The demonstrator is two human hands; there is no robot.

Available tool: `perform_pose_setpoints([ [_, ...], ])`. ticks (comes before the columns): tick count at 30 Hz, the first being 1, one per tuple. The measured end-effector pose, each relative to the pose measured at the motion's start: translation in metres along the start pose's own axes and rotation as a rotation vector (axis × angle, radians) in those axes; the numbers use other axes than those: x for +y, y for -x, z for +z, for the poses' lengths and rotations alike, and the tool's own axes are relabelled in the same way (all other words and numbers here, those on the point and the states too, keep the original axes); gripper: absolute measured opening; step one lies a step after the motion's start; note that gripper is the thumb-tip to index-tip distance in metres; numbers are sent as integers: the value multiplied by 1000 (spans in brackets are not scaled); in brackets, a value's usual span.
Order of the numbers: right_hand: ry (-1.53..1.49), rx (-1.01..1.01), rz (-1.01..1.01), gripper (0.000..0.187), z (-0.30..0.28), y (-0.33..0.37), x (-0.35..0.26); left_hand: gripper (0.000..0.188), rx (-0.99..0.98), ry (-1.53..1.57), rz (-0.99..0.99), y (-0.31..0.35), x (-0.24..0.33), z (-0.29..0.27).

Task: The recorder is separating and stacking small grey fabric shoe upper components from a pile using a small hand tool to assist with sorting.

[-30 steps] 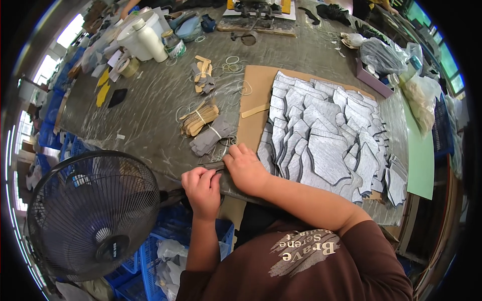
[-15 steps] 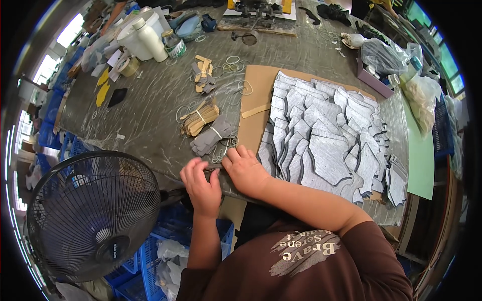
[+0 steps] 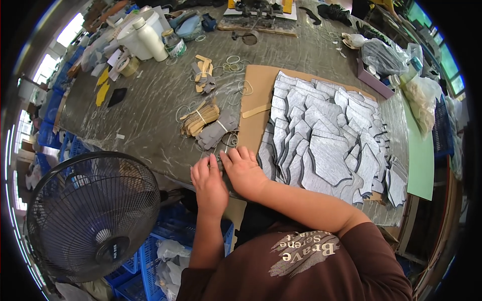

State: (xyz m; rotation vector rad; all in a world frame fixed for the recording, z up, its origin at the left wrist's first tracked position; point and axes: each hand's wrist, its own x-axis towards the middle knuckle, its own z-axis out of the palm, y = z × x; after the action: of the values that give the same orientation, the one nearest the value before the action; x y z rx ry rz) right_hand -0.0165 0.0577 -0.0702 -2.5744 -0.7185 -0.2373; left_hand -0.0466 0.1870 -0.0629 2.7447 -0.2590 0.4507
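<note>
My left hand (image 3: 208, 183) rests at the table's front edge with its fingers stretched forward and its thumb apart. Beside it, my right hand (image 3: 245, 173) lies palm down, thumb apart and fingers bent over the tabletop; what is under them is hidden. Just beyond the fingertips are thin loose rubber bands (image 3: 231, 139) and a banded bundle of grey cut pieces (image 3: 219, 131). A tan bundle of cut pieces (image 3: 200, 119), also held by a band, lies against the grey one. Right of my hands, overlapping stacks of grey cut pieces (image 3: 329, 150) cover a cardboard sheet (image 3: 251, 133).
A black fan (image 3: 95, 215) stands at the left front, above blue crates (image 3: 145, 266). Farther off are a white bottle (image 3: 149, 40), a jar (image 3: 173, 44) and a tape roll (image 3: 128, 66). A purple box (image 3: 374, 80) and plastic bags (image 3: 384, 56) lie at the right.
My left hand has come down and right, closer to my right hand. The grey bundle has shifted slightly away from me and to the right. My right hand has moved only a little.
</note>
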Motion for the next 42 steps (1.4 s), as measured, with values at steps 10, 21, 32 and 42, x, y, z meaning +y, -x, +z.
perform_pose_setpoints([
  [10,-297,-17,-82,41,0,0,2,53,128,387,-71,7,4,3],
  [21,-190,-64,-100,48,-4,3,-1,59,82,782,-230,9,-3,4],
  [32,-186,-31,-164,48,-8,29,-6,39,-15,257,18,42,-3,-13],
  [42,-260,-14,-236,47,-9,35,0,18,65,355,-81,28,-21,-25],
])
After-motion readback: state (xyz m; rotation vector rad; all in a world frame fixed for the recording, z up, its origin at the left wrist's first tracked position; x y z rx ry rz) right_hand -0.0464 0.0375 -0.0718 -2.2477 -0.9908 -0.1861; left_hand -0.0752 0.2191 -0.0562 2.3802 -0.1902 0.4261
